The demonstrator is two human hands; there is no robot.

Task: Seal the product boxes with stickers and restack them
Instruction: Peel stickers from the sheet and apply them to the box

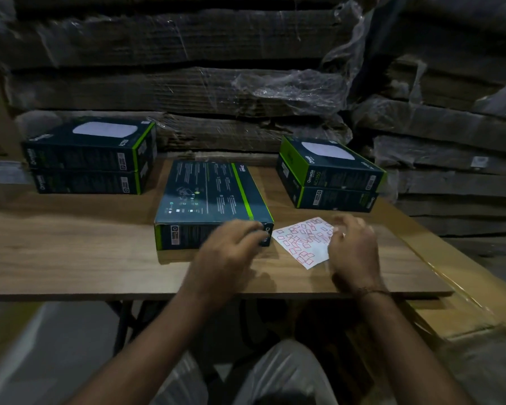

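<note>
A brown wood-grain tabletop (70, 252) lies under the hands, carried on a dark metal folding leg (122, 325) below them. Beyond the hands rise stacks of flattened brown cardboard wrapped in clear plastic film (187, 83). Pale grey floor (27, 361) shows low to their left. The light is dim.
</note>
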